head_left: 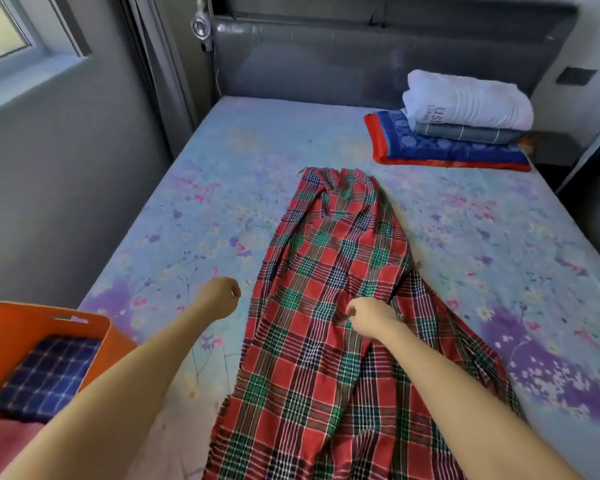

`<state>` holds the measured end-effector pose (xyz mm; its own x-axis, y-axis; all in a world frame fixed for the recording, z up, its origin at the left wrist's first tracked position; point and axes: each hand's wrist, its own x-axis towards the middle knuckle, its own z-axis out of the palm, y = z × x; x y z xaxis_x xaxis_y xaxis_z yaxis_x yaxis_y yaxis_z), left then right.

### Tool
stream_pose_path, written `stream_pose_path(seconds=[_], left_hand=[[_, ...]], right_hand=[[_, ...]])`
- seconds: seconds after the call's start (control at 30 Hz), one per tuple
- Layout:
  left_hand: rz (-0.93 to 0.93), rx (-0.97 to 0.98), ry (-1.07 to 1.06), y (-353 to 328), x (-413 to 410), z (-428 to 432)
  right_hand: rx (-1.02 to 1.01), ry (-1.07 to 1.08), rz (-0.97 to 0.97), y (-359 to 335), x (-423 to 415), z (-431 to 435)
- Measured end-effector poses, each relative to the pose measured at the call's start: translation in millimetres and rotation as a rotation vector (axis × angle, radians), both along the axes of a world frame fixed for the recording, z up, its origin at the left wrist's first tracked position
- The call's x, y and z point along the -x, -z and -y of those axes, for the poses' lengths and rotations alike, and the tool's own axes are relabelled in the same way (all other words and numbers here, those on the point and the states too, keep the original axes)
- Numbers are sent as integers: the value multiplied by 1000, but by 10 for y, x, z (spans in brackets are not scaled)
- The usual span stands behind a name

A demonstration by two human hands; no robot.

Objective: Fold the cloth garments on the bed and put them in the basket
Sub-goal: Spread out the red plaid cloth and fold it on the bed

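Long red-and-green plaid woven cloth (340,306) stretched lengthways down the pale floral bedsheet (153,244), far end rumpled and narrowed toward the grey headboard (361,60), near end spilling wide off the foot of the bed — laid out, probably, to be flattened before a first fold. Right hand (368,320) resting on the cloth about midway along, fingers curled down into the fabric; pinching a crease or merely pressing, impossible to tell at this angle. Left hand (220,294) loosely fisted over bare sheet just beside the cloth's left edge, gripping nothing, seemingly poised to reach for that edge. Hands apart, a strip of plaid between them. Orange plastic basket (21,327) at the near left corner of the bed, within easy reach, already holding a folded navy checked cloth (45,372) — so, at a guess, one piece done and this one in hand. Far right corner: folded stack of blue-and-red patterned blanket (458,152), grey striped piece and white towel (471,98), well apart from the work.
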<state>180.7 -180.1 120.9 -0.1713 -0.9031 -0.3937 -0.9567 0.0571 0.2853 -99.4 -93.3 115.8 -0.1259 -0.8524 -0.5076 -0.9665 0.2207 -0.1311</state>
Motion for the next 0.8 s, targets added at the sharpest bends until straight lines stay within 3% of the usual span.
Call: stream_pose_path(seconds=[0.23,0.47,0.63,0.8], left_hand=[[-99,27,-216,937,373,1001],[-137,21,-344,2043,956,2167],[-157,31,-413,2627,1130,2713],[-283,26,-360,2864,1227,3049]], right_hand=[[145,162,34,759,273,1140],[67,236,74,1843,810,2160],[203,254,169,2369,620,2699],[177,236,-73,2632,107,3285]])
